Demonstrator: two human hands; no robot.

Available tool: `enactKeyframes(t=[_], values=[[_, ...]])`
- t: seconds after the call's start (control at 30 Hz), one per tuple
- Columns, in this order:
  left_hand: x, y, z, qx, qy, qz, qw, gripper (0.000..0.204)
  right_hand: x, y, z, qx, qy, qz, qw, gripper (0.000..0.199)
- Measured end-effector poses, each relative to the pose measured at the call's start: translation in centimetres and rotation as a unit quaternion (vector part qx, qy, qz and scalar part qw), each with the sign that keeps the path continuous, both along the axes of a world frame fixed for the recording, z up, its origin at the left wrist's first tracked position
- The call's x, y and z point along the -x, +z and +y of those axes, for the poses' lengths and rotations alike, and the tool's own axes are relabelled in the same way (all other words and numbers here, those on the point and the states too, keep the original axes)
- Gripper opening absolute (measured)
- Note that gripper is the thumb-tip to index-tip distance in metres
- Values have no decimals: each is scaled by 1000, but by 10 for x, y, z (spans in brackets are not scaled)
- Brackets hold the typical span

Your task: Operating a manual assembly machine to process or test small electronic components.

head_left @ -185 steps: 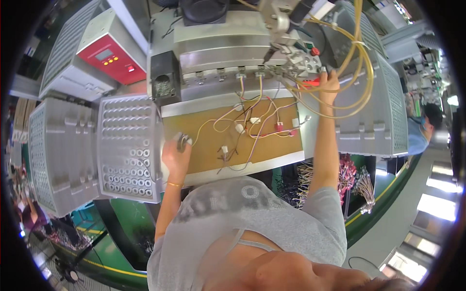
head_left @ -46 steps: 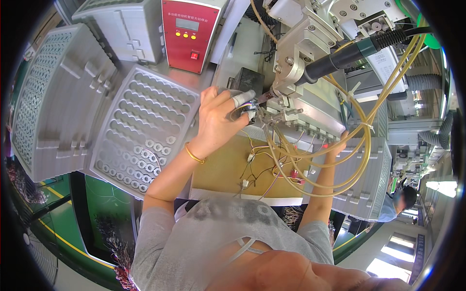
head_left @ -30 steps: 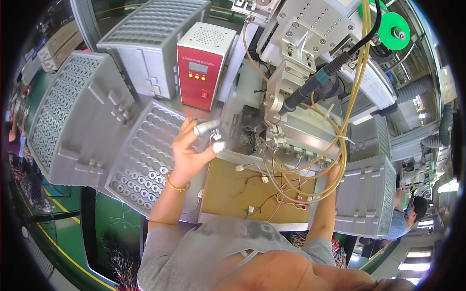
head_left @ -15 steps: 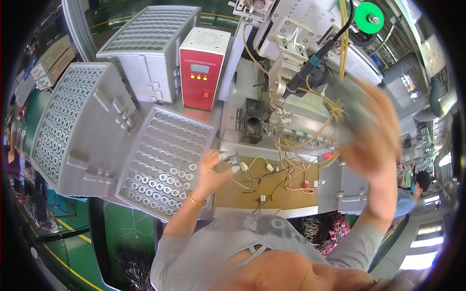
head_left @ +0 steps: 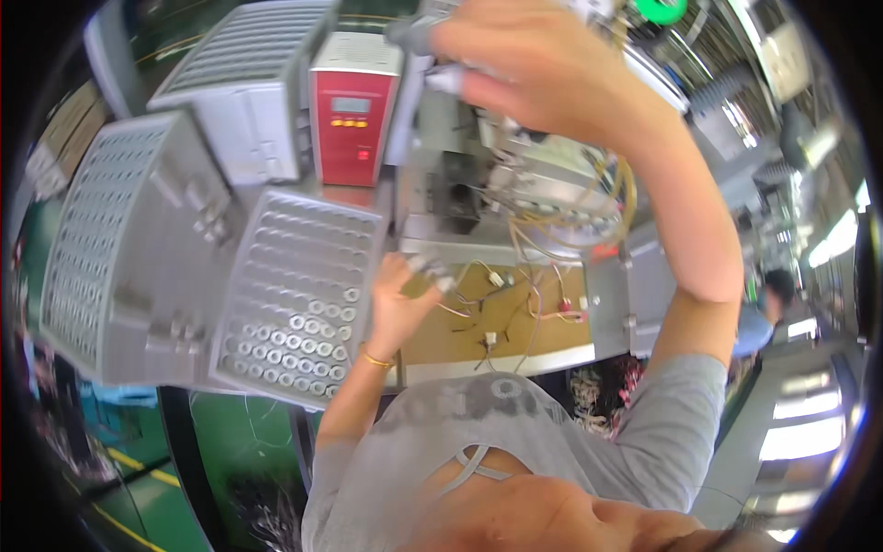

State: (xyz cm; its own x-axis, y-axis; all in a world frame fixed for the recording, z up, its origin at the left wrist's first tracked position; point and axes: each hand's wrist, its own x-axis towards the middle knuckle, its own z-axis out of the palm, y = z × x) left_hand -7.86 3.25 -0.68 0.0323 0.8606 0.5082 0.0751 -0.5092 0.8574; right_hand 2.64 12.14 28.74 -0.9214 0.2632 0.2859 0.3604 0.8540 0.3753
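My left hand (head_left: 394, 299) is over the left end of the brown work board (head_left: 432, 345), its covered fingertips brought together. Whatever lies between them is too small and blurred to name. A white wire with a small white connector (head_left: 496, 279) lies just right of those fingertips. My right hand (head_left: 524, 69) is raised high at the far side, right of the red control box (head_left: 348, 138). Its covered finger and thumb point left and stand apart, with nothing visible between them. It hides much of the metal machine (head_left: 524, 189) behind it.
Left of my left hand lies a grey tray (head_left: 308, 248) with round pockets, several holding ring-shaped parts. Stacked grey trays (head_left: 138, 267) stand farther left, with another stack (head_left: 239, 101) behind. Yellowish tubes (head_left: 570, 230) loop beside the machine. A person (head_left: 768, 308) is at far right.
My right hand has swung from the right side up and left, across the machine toward the control box. My left hand stays near the same spot over the board. The whole view has shifted slightly.
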Motion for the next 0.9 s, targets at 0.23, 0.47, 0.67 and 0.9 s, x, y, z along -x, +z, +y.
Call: enactKeyframes(t=[0.23,0.47,0.67,0.9], values=[[-15,18,24,-35,96,41,994,36,-267,-72,-56,-162,-251,606,738,18],[-33,31,51,-30,129,74,988,34,-419,-291,-15,18,-596,387,704,24],[-46,35,75,-80,127,104,983,35,-492,-377,-10,62,-522,401,750,62],[-42,30,80,-79,152,118,978,37,-418,-335,-2,63,-561,347,749,41]])
